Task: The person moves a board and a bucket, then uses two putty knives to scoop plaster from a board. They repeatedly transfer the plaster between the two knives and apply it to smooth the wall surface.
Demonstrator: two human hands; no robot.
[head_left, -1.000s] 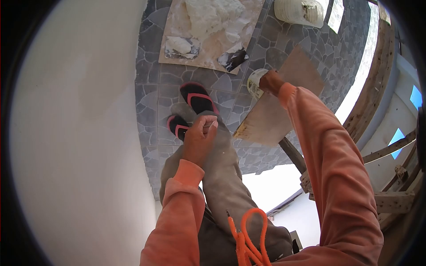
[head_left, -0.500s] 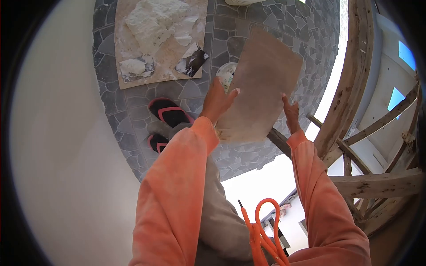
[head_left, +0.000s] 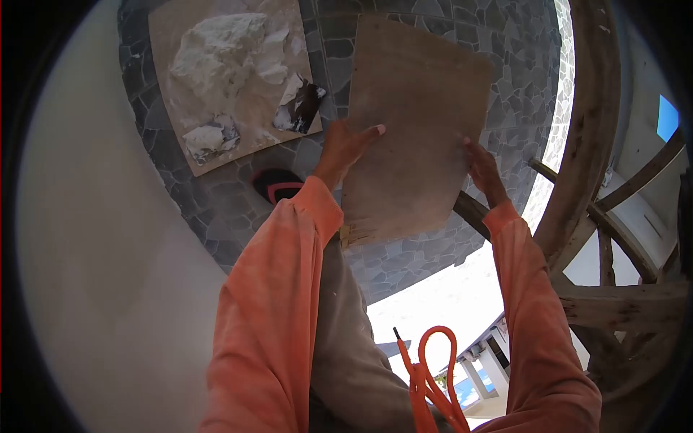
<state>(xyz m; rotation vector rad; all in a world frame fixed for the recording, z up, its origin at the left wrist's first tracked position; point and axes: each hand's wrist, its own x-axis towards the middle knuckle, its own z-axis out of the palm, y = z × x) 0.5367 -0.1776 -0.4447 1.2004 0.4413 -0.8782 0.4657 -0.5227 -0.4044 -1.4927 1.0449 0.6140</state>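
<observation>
A flat brown board (head_left: 419,137) is held between both hands above the stone-patterned floor. My left hand (head_left: 342,149) grips its left edge, thumb on the upper face and fingers hidden beneath. On the right edge my right hand (head_left: 484,167) holds the board, with its fingertips at the rim. To the left, a second board (head_left: 253,148) lies on the floor and bears a large heap of white paste (head_left: 220,58). A dark flat blade (head_left: 299,105) smeared with paste and another paste-covered tool (head_left: 213,139) rest near its lower edge.
A pale wall (head_left: 94,216) runs along the left. Thick wooden beams (head_left: 585,137) stand at the right, with a darker beam (head_left: 473,215) near the held board's lower right corner. A sandalled foot (head_left: 277,185) is beside my left forearm.
The held board has turned more upright in view and shifted slightly left, both hands still on it. It now covers the white round container. The view has shifted, and only one sandal shows.
</observation>
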